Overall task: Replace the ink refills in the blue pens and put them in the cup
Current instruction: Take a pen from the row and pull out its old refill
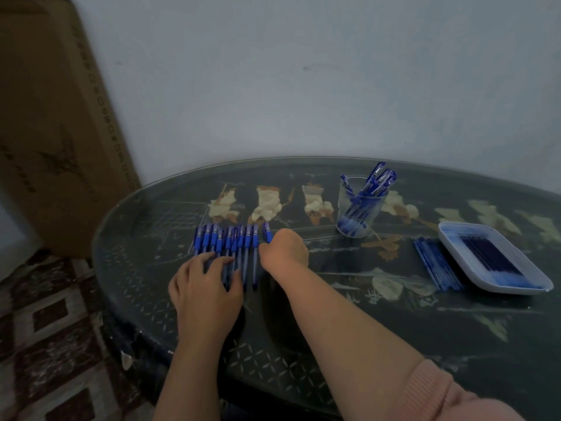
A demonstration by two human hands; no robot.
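One blue pen [267,233] pinched in R hand [283,250] grip, beside pen row [230,240]; L hand [206,288] flat on it

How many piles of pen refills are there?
2. One bundle lies on the table just left of the white tray; the other pile lies inside that tray. The row of pens could hide more.

1. A row of blue pens [230,247] lies side by side on the left of the table [334,314].
2. The left hand [206,287] rests flat on the row's near ends.
3. The right hand [283,250] grips 1 pen [267,232] at the row's right end.
4. Far right, a clear cup [359,208] holds pens; loose refills [435,262] lie just left of a white tray [510,289] of refills.
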